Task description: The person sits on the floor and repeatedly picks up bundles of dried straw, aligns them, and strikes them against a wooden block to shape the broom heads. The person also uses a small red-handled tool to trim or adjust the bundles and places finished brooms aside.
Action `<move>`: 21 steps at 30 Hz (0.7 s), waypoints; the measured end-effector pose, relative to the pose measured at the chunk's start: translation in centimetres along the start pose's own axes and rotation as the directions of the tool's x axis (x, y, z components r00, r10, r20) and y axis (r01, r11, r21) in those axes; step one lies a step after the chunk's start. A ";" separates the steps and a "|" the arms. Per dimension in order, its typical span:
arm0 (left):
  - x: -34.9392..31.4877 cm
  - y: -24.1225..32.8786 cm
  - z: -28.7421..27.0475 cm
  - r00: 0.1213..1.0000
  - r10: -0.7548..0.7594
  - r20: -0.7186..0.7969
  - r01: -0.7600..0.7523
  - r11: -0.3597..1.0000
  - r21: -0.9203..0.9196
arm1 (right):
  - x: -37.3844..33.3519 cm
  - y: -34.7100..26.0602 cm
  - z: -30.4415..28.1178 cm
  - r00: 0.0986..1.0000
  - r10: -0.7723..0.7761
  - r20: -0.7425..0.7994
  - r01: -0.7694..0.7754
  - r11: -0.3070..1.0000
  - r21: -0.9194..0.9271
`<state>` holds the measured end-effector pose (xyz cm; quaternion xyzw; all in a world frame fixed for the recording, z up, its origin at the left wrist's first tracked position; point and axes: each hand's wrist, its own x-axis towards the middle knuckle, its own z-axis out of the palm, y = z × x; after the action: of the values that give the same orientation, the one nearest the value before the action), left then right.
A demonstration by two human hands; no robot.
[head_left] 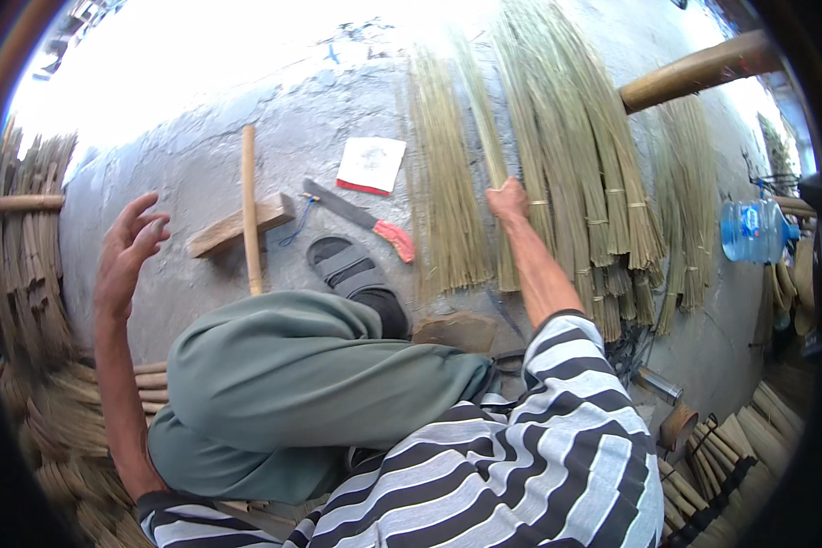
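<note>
My right hand [509, 199] is closed around a slim bundle of dry grass stalks [486, 123], its cut ends pointing toward me. To the right of it lie several tied bundles of the same stalks [571, 164], and to its left a looser spread of stalks [443, 183]. My left hand [130, 247] is raised on the left side, fingers apart, holding nothing. Nearest to it is a wooden block [228, 233] with a round wooden stick [249, 201] lying across it. A knife [342, 205] with a red-wrapped handle rests on the floor between my hands.
A white and red packet [372, 164] lies beyond the knife. My sandalled foot [352, 274] is just below it. At the right are a bamboo pole [699, 73], a blue water bottle [753, 230] and a metal can [659, 384]. Stacked stalks [32, 265] line the left.
</note>
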<state>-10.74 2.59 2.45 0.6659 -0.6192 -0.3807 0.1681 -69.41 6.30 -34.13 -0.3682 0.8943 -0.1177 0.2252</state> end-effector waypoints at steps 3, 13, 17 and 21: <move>-0.1 0.1 0.3 0.998 -0.034 0.046 0.034 0.999 0.013 | -1.3 -1.3 0.4 1.000 -0.017 0.010 0.016 0.999 0.029; -0.1 0.2 0.3 0.989 -0.104 0.101 0.105 0.994 -0.012 | -1.5 4.9 -5.0 0.949 -0.170 -0.265 0.136 0.980 -0.142; 0.0 0.6 0.1 0.990 -0.099 0.097 0.097 0.995 0.022 | -2.1 6.6 -4.5 0.975 -0.097 -0.199 0.050 0.972 -0.229; -0.7 0.6 -0.3 0.996 -0.049 0.077 0.051 0.999 -0.017 | -0.5 6.7 -7.2 0.999 -0.002 -0.050 -0.003 0.994 -0.111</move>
<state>-10.84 3.10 3.28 0.6645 -0.6047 -0.4159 0.1408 -76.66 11.66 -30.16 -0.3769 0.9050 -0.0769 0.1817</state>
